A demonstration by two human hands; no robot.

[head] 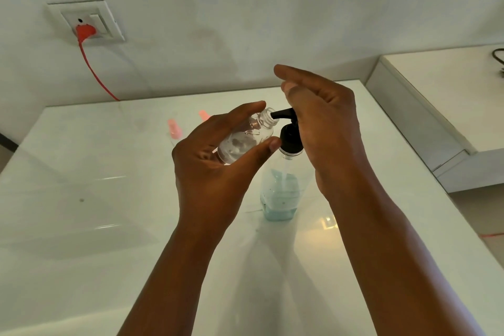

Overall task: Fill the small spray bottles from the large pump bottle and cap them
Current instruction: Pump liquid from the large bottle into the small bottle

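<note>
Left hand: we grip the small spray bottle, tilted, mouth at the nozzle.
Right hand: fingers straight, palm on the pump head.
Pump bottle: upright on bench.
Technique: keep mouth under spout; press slowly.

A glossy white table carries everything here. Standing upright on it, directly below the small bottle gripped in the left hand, is a clear pump bottle with a black pump head and a shallow layer of pale blue liquid at its base. Its spout sits right at the gripped bottle's open mouth. Beyond the grip, toward the wall, two pinkish capped items rest on the tabletop, blurred and hard to make out. A small dark speck lies on the surface well left of the grip.
</note>
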